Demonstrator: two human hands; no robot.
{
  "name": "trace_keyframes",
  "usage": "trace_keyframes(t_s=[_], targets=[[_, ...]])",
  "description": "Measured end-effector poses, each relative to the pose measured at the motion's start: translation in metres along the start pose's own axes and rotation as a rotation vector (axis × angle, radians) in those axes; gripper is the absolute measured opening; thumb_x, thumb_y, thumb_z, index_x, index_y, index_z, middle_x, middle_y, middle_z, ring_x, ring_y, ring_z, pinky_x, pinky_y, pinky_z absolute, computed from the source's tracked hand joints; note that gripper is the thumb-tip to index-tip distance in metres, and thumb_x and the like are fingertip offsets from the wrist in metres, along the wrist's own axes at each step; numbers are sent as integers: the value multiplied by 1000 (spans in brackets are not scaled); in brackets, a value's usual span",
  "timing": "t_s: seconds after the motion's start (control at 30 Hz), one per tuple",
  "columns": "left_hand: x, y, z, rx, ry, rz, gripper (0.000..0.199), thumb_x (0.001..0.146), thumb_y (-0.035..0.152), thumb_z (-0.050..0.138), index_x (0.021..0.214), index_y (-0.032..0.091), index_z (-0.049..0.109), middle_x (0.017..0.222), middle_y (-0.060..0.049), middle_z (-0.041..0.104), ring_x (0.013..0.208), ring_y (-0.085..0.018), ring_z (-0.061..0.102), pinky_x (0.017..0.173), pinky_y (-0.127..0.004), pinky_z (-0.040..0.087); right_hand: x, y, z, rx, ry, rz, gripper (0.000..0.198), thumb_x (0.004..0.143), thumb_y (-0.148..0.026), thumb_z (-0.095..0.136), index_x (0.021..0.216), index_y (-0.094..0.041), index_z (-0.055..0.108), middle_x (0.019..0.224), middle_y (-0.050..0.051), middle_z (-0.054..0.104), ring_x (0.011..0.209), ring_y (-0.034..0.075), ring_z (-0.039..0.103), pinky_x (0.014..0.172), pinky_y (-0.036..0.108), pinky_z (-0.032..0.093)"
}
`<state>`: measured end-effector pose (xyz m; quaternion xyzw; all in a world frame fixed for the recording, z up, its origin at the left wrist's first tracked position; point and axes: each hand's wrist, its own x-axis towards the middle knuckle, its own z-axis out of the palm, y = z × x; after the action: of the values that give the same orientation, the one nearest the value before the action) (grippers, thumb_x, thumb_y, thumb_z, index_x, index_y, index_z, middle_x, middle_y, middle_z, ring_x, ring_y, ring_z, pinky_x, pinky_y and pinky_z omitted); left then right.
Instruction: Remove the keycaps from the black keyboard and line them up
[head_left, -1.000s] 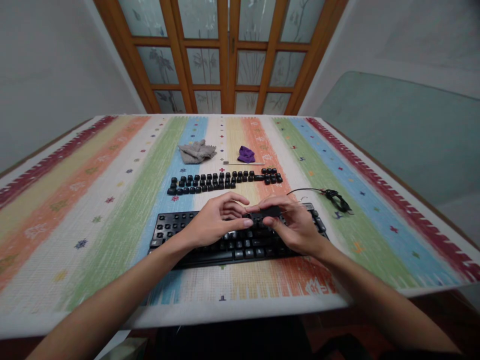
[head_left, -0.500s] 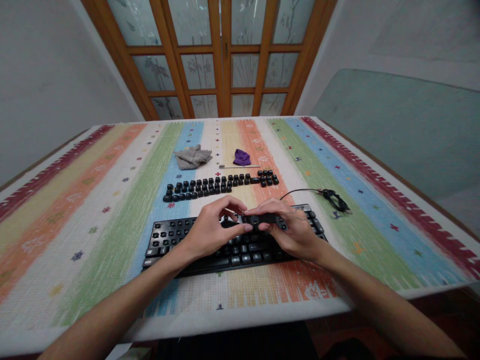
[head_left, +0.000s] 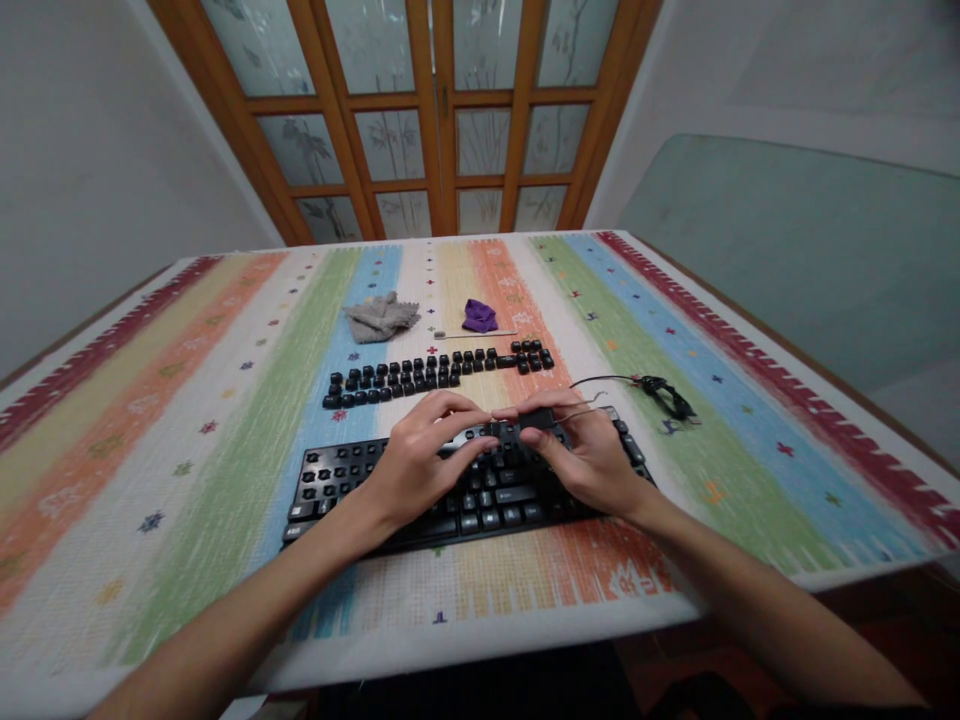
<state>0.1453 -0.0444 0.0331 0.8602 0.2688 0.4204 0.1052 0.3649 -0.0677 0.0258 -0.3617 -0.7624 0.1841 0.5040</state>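
Observation:
A black keyboard (head_left: 420, 525) lies before me, with many keycaps off its far rows and left side. Above its middle, my right hand (head_left: 589, 450) is closed around a keycap puller (head_left: 536, 420) with a dark body and thin wire showing past the fingers. My left hand (head_left: 420, 455) meets the puller's left end, thumb and fingertips pinching a small black keycap (head_left: 493, 429), partly hidden by the fingers. Loose black keycaps (head_left: 409, 378) stand in rows behind the keyboard.
Beyond the loose keycaps lie a grey cloth (head_left: 381, 318), a purple cloth (head_left: 480, 316) and a thin brush (head_left: 472, 335). The keyboard's coiled cable (head_left: 664, 396) rests at the right. A striped tablecloth (head_left: 225, 480) covers the table.
My right hand has turned and the puller's body has tilted up, so its wire shows at the right. The left fingertips have closed in on the keycap; the view has shifted slightly.

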Motion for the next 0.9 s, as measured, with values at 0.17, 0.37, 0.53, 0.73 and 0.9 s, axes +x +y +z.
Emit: trace_keyframes(t_s=[0.17, 0.37, 0.53, 0.73, 0.9], targets=[[3, -1, -3, -15, -53, 23, 16, 91, 18, 68, 107, 15, 69, 96, -7, 68, 89, -17, 64, 79, -32, 55, 1, -1, 1, -26, 1, 2, 11, 96, -26, 63, 106, -21, 63, 96, 6, 76, 90, 18, 73, 81, 30, 58], [7, -5, -12, -83, -96, -31, 11, 93, 22, 67, 102, 17, 66, 96, -6, 66, 91, -17, 63, 81, -31, 54, 0, 0, 1, -79, 2, -5, 9, 96, -24, 61, 105, -21, 63, 97, 7, 77, 92, 20, 73, 82, 34, 58], [16, -28, -14, 76, -97, 42, 12, 94, 26, 64, 103, 19, 67, 100, -7, 64, 96, -20, 60, 86, -38, 51, 2, 2, 1, -73, 43, 35, 9, 95, -23, 63, 103, -20, 63, 97, 7, 77, 90, 20, 74, 80, 33, 59], [32, -67, 3, 198, -225, 130, 12, 95, 25, 61, 98, 16, 68, 108, -12, 60, 105, -25, 54, 92, -43, 49, 4, 0, -4, -111, -66, 34, 7, 95, -24, 63, 97, -19, 67, 95, 6, 75, 88, 19, 72, 79, 32, 58], [41, -88, 22, 258, -272, 111, 9, 92, 23, 63, 95, 17, 69, 104, -10, 58, 100, -24, 52, 89, -43, 49, 1, 3, -10, -103, -239, 51, 8, 95, -26, 63, 97, -20, 66, 96, 6, 75, 91, 20, 72, 83, 34, 56]])
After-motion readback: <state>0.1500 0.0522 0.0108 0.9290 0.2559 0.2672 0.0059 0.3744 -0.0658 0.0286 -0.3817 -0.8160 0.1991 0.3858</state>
